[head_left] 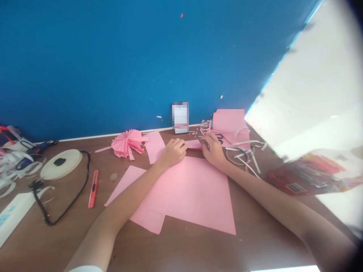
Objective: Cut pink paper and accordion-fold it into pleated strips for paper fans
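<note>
A large pink paper sheet [193, 192] lies on the brown table [181, 249] in front of me. At its far edge, my left hand [173, 152] and my right hand [212, 149] both pinch a narrow folded strip of the pink paper [193, 144], fingers closed on it from either side. A second pink sheet [127, 185] lies partly under the large one, with another piece [154, 146] just left of my left hand. A finished pink pleated paper fan [127, 143] rests farther left.
A red utility knife [93, 184] lies left, beside a white round device [61, 163] with a black cable [68, 204]. A phone [180, 117] leans on the blue wall [141, 56]. Pink sheets [228, 121], white paper strips [249, 151] and a plastic packet [312, 173] sit right.
</note>
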Tool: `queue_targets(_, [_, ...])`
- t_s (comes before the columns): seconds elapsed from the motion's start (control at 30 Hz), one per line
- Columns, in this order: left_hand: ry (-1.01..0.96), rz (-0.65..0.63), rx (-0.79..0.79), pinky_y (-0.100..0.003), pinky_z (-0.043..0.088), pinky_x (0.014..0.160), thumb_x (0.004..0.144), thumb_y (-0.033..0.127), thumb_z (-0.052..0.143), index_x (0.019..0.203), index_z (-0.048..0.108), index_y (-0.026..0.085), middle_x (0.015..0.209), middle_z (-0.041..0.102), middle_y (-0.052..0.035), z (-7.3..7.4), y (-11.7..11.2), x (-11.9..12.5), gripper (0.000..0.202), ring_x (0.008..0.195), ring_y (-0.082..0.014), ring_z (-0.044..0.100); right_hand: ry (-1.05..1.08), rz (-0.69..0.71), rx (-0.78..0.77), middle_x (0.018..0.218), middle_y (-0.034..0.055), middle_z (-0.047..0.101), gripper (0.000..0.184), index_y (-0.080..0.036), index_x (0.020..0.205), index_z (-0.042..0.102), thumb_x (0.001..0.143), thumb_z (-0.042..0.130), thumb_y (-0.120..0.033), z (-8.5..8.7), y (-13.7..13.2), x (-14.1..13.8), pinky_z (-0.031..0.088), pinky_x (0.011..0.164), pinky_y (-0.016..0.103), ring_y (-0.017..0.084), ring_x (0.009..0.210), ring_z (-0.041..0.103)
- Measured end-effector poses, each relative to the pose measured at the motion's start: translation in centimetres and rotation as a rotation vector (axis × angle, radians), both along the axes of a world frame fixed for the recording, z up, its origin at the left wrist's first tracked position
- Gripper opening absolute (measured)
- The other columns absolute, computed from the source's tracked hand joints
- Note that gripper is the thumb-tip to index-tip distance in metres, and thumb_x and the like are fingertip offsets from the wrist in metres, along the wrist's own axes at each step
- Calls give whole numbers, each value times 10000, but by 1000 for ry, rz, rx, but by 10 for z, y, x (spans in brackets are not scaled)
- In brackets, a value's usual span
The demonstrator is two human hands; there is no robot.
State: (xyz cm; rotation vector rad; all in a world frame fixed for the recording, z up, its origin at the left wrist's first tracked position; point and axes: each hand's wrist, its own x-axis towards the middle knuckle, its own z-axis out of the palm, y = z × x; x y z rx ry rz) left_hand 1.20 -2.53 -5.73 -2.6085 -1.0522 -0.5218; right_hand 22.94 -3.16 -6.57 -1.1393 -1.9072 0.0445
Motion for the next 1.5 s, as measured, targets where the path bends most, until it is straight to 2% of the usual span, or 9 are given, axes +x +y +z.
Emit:
queue_targets(0.1, [0, 24, -63, -360, 397, 773, 905, 172, 431, 942, 634, 189, 932, 610, -81, -2, 1, 0, 206, 900, -222, 542, -253, 139, -16, 970, 98, 608, 194, -201, 950, 625, 912, 437, -173, 0, -4, -5, 417, 858, 393, 251, 942, 520])
queue_targets(0.2, [-43, 59, -113, -344, 411, 778, 901, 182, 439, 902, 634, 194, 898, 610, -68, -5, 3, 0, 195, 888, -209, 561, -414, 148, -37, 970, 100, 620, 207, -188, 996, 637, 925, 442, -180, -3, -4, -7, 400, 841, 385, 251, 926, 509])
queue_targets(0.4, [-162, 90, -209, -315, 430, 786, 864, 173, 465, 925, 612, 208, 921, 636, -46, -3, 3, 0, 164, 890, -192, 577, -400, 117, -56, 935, 88, 641, 268, -192, 996, 644, 971, 378, -181, -8, 3, -4, 388, 824, 361, 238, 915, 530])
queue_targets(0.6, [-256, 108, -319, -293, 435, 763, 853, 143, 469, 933, 569, 220, 906, 651, -22, 2, 4, -1, 149, 885, -182, 588, -343, 97, -84, 957, 89, 634, 285, -189, 1047, 625, 986, 347, -196, -4, 2, -5, 406, 806, 346, 232, 925, 548])
queue_targets(0.83, [-281, 135, -335, -300, 450, 813, 889, 152, 449, 968, 592, 220, 984, 656, -34, -1, 6, 0, 177, 964, -186, 585, -359, 97, -76, 1128, 95, 620, 254, -221, 1139, 632, 960, 458, -267, -4, 3, -3, 406, 907, 402, 262, 1075, 523])
queue_targets(0.97, [-266, 111, -299, -303, 451, 808, 894, 151, 452, 957, 599, 211, 963, 645, -36, -3, 7, 0, 171, 961, -186, 573, -349, 92, -89, 1056, 92, 640, 266, -217, 1133, 659, 959, 458, -242, -9, 6, -2, 415, 897, 403, 259, 1055, 529])
queue_targets(1.13, [-278, 60, -284, -319, 455, 811, 879, 247, 559, 950, 601, 204, 966, 626, -42, -5, 9, -3, 94, 959, -204, 558, -359, 82, -79, 1032, 98, 650, 279, -199, 1112, 672, 972, 437, -253, -10, 8, -2, 404, 904, 400, 260, 1046, 520])
queue_targets(1.3, [-321, 25, -335, -322, 455, 832, 916, 324, 552, 969, 627, 208, 1002, 606, -47, -6, 13, -5, 147, 985, -201, 547, -387, 73, -90, 1033, 100, 650, 273, -182, 1103, 666, 974, 436, -250, -10, 8, -2, 399, 880, 380, 255, 1033, 522])
queue_targets(1.5, [-295, 46, -314, -346, 436, 847, 933, 360, 534, 984, 661, 204, 965, 609, -49, -7, 18, -6, 208, 954, -211, 528, -408, 55, -89, 1065, 89, 663, 251, -187, 1119, 647, 963, 455, -223, -9, 6, -2, 381, 858, 376, 254, 1058, 530])
